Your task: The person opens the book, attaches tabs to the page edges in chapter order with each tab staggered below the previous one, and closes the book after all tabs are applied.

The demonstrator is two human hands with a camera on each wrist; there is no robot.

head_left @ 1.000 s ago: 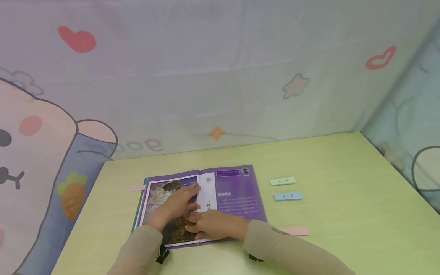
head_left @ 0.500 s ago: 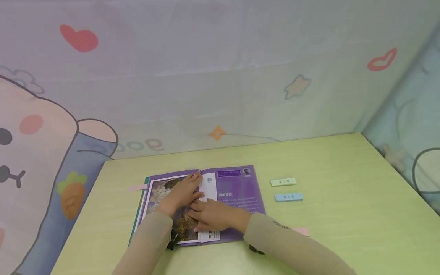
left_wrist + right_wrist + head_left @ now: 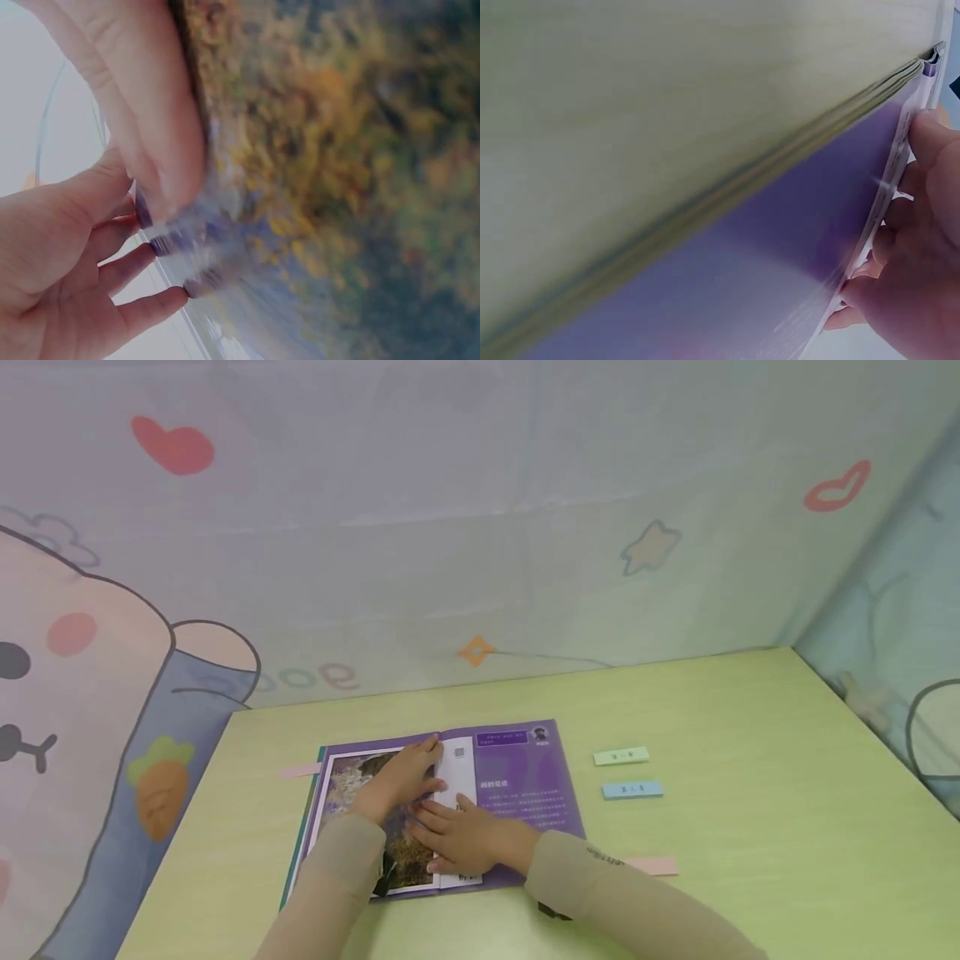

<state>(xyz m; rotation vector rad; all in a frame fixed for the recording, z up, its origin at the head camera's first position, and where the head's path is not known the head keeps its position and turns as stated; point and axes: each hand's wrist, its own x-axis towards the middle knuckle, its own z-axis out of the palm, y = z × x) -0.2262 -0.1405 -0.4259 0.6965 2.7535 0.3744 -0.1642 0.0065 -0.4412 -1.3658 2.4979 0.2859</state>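
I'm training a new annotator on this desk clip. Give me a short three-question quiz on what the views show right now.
1. True or false: the book lies open on the green table.
2. How many paper strips lie on the table right of the book?
A. one
B. three
C. five
3. Fill in: the left hand rests flat on the page with the ____.

Key
1. True.
2. B: a green strip, a blue strip and a pink strip.
3. Photo; the right hand presses beside it near the book's fold.
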